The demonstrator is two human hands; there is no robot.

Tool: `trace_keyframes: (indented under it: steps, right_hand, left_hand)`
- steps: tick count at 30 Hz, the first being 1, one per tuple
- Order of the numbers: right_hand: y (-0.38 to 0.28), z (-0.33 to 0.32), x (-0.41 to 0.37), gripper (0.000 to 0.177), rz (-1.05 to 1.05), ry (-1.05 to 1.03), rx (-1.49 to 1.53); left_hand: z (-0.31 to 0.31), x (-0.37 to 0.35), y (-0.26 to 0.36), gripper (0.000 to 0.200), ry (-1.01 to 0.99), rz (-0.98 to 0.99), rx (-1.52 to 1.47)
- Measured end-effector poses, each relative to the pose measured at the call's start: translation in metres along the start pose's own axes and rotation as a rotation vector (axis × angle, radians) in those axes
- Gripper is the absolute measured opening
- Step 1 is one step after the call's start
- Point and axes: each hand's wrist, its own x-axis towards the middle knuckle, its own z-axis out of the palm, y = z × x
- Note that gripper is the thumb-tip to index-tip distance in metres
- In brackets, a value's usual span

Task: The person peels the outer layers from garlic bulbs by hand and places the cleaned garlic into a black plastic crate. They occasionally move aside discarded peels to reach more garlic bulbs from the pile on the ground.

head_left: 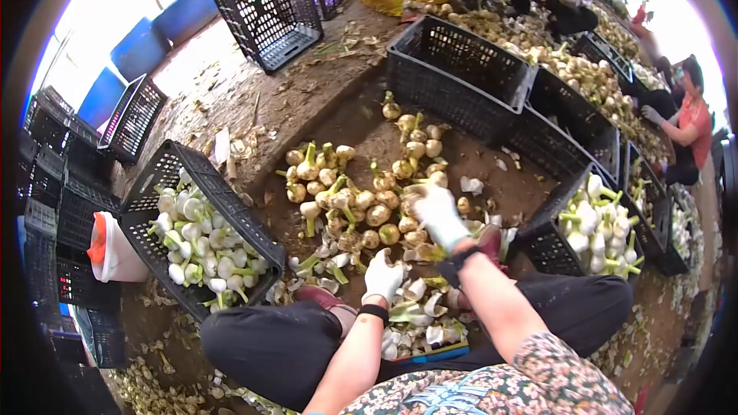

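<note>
Unpeeled garlic bulbs (377, 215) with cut green stems lie heaped on the dirt floor in front of me. My right hand (437, 214), in a white glove, reaches onto the heap's right side; its fingers are blurred among the bulbs and I cannot tell whether they grip one. Lower and to the left, my left hand (382, 277), also gloved, is held above the peelings with fingers loosely bent and apart, nothing visible in it. Stripped garlic skins (419, 311) are piled between my legs, over something blue-edged (438, 353).
Cleaned white garlic fills a tilted black crate (173, 161) on my left and another crate (550, 238) on my right. More black crates (461, 61) stand ahead. A white bucket (119, 250) is far left. Co-workers (688, 119) sit by garlic heaps at right and back.
</note>
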Motion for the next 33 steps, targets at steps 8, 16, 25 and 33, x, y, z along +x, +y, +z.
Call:
trace_keyframes:
  steps: [8, 16, 25, 33]
  right_hand:
    - [0.028, 0.184, 0.099, 0.034, 0.134, -0.383, -0.260]
    - [-0.003, 0.081, 0.011, 0.028, 0.338, -0.529, 1.119]
    - [-0.045, 0.028, -0.054, 0.031, 0.113, -0.284, 0.573]
    - [-0.076, -0.036, -0.096, 0.024, 0.115, -0.366, 1.065]
  left_hand:
    - [-0.048, 0.019, -0.015, 0.051, 0.265, -0.049, -0.736]
    - [-0.063, 0.013, 0.033, 0.079, 0.095, 0.205, -1.090]
    - [-0.064, -0.019, 0.069, 0.065, 0.152, 0.473, -0.973]
    - [-0.073, -0.057, 0.096, 0.063, 0.013, 0.600, -0.941]
